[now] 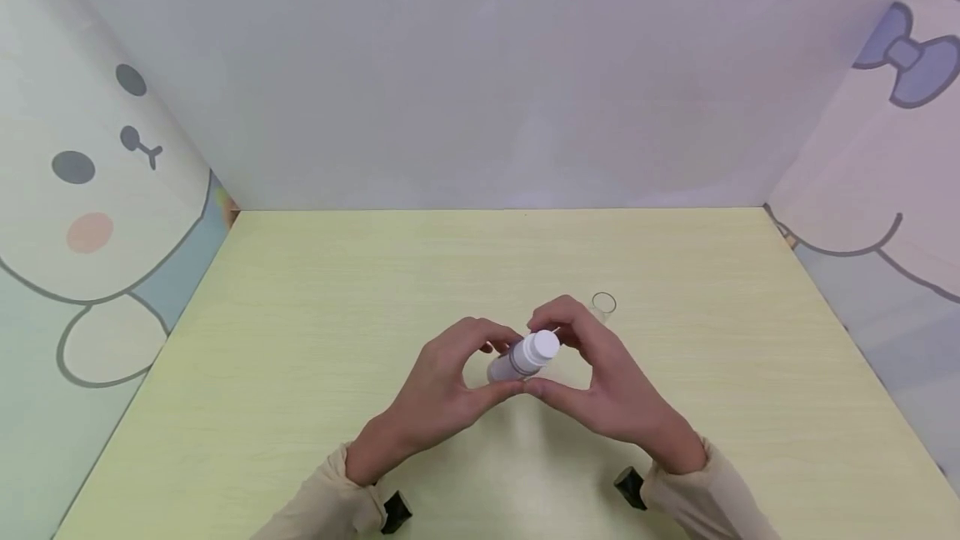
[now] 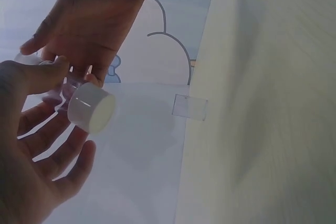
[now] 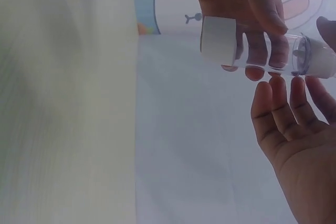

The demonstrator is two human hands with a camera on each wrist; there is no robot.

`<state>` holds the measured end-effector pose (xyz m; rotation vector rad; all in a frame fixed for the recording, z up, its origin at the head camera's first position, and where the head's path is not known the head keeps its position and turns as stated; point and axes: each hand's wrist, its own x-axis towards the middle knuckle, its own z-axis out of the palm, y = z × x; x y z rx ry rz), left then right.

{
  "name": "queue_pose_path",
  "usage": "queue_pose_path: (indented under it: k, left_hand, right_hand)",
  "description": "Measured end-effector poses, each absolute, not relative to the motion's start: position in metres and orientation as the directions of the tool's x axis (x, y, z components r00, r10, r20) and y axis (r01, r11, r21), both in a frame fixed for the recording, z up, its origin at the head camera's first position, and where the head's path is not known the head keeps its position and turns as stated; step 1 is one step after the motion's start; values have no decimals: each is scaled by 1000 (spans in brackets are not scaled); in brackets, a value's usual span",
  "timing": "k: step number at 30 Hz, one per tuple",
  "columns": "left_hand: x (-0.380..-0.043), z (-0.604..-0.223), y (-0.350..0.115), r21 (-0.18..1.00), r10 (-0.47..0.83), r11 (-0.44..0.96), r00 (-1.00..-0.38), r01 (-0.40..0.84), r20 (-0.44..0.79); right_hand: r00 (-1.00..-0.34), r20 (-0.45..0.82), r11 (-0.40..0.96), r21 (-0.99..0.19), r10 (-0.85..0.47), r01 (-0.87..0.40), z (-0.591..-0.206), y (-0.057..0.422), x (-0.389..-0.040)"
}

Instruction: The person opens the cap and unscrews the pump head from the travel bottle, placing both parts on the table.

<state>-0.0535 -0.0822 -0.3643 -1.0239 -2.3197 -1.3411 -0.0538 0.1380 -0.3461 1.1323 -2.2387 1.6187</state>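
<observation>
Between the two hands, a small pump-style bottle (image 1: 519, 361) is held tilted above the table. It has a clear body (image 3: 265, 51), a white base (image 2: 90, 109) and a white top (image 1: 546, 344). My left hand (image 1: 438, 382) curls its thumb and fingers round the clear body. My right hand (image 1: 607, 382) has its thumb and fingertips at the white-topped end, with the thumb close to the left thumb. In the right wrist view the right fingers (image 3: 286, 111) reach along the bottle's underside; how firmly they press cannot be told.
A small clear cylinder-like piece (image 2: 190, 107) stands on the pale wooden table (image 1: 337, 290), beyond the right hand; its dark rim (image 1: 603, 302) shows from above. A plain wall (image 1: 487, 73) closes the back, and cartoon-printed panels (image 1: 82, 190) flank the sides.
</observation>
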Motion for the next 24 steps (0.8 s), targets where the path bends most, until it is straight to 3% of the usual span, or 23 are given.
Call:
queue_pose_path:
  k: [11, 24]
  left_hand:
    - [-52, -364, -79, 640, 449, 324, -709, 696, 544]
    - [-53, -366, -82, 674, 490, 304, -717, 673, 495]
  right_hand:
    - [-722, 539, 125, -758, -434, -640, -351, 136, -52]
    - [-611, 599, 27, -702, -518, -712, -347, 139, -57]
